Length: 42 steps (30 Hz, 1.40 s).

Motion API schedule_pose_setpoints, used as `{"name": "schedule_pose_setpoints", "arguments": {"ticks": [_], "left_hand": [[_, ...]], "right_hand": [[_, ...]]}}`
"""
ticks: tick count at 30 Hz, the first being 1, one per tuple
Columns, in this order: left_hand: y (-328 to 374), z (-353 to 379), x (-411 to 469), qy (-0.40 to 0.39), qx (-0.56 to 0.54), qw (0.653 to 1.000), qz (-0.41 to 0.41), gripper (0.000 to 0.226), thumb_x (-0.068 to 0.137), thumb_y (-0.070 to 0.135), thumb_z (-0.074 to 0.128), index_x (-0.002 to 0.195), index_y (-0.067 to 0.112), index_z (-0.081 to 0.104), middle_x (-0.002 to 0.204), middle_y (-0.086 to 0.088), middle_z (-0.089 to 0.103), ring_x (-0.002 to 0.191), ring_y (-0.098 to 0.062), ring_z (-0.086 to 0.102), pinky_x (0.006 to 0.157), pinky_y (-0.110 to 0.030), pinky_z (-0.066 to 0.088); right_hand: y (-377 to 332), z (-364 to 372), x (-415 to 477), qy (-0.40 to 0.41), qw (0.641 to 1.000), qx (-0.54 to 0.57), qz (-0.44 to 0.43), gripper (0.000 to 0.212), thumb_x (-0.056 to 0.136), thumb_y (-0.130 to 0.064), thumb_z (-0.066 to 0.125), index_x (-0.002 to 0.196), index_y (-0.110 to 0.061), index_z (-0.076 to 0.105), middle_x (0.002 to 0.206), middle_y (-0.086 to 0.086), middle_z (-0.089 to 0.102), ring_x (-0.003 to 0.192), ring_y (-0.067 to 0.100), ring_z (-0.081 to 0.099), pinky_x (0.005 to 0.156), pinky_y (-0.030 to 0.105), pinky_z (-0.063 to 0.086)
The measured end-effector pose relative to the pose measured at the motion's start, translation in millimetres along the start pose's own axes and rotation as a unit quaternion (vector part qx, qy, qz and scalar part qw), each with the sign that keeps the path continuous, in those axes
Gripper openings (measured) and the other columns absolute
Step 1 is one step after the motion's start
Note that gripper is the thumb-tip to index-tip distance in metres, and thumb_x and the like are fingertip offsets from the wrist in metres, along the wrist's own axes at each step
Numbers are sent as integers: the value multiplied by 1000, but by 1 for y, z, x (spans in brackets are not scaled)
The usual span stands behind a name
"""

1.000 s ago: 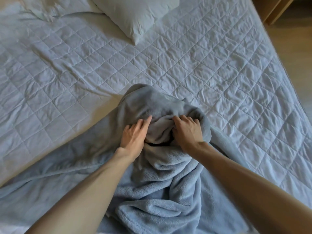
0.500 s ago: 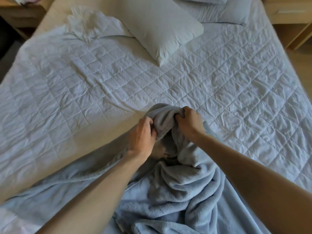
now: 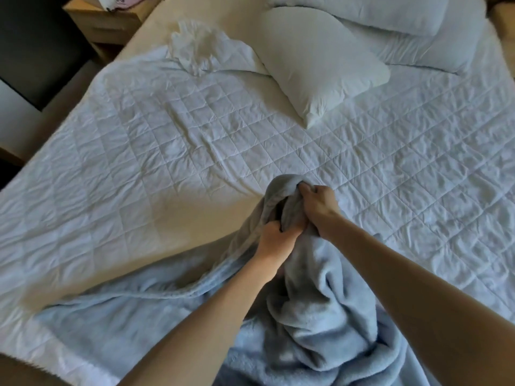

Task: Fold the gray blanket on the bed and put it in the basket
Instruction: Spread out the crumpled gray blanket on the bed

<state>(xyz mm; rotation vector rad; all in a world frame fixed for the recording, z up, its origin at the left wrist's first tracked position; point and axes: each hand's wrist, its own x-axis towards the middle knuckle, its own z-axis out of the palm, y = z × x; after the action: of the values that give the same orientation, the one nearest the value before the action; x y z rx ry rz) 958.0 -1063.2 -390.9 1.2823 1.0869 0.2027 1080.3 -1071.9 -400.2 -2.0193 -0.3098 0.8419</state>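
The gray fleece blanket [image 3: 315,316] lies bunched and crumpled on the near half of the bed [image 3: 172,151], spreading toward the lower left. One part of it is pulled up into a peak near the middle of the bed. My right hand [image 3: 317,201] is shut on the top of that peak. My left hand [image 3: 278,238] is shut on the fabric just below it, close against the right hand. No basket is in view.
A white pillow [image 3: 320,65] lies at the head of the bed, with another pillow [image 3: 412,26] behind it and a crumpled white cloth [image 3: 200,45] to its left. A wooden nightstand [image 3: 108,20] stands at the far left corner. Dark floor runs along the bed's left side.
Both hands closed on the blanket and drew a bunch of it up and away from me. The left hand slid lower on the fabric. The view tilted up toward the pillows.
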Motion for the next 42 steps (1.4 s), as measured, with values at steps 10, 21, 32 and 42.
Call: {"name": "schedule_pose_setpoints", "arguments": {"ticks": [10, 21, 32, 42], "left_hand": [[20, -71, 22, 122, -68, 989, 48, 27, 75, 23, 77, 66, 7, 58, 60, -3, 53, 57, -13, 49, 53, -26, 44], [24, -164, 79, 214, -85, 973, 25, 8, 86, 6, 62, 91, 8, 67, 87, -9, 70, 81, -21, 67, 68, -28, 55], [92, -197, 141, 164, -46, 983, 64, 11, 84, 6, 64, 87, 16, 58, 83, -1, 62, 77, -15, 59, 70, -26, 48], [188, -285, 213, 210, 38, 965, 151, 14, 84, 6, 62, 90, 8, 49, 80, 0, 49, 78, -13, 50, 48, -14, 36]], "right_hand": [[-33, 55, 14, -19, 997, -51, -50, 39, 92, -40, 54, 109, -5, 59, 97, 10, 65, 93, 27, 61, 79, 35, 49], [-53, 116, 6, -232, 910, -288, -189, 69, 82, -63, 56, 136, -23, 43, 120, 0, 61, 106, 19, 59, 83, 30, 46], [-78, 124, 35, -58, 922, -350, -157, 21, 92, -31, 53, 91, -10, 52, 92, 14, 61, 88, 36, 58, 67, 36, 42], [-183, 194, 85, 9, 938, -281, -204, 26, 95, -36, 49, 91, -11, 44, 88, 16, 59, 81, 35, 54, 64, 38, 41]]}}
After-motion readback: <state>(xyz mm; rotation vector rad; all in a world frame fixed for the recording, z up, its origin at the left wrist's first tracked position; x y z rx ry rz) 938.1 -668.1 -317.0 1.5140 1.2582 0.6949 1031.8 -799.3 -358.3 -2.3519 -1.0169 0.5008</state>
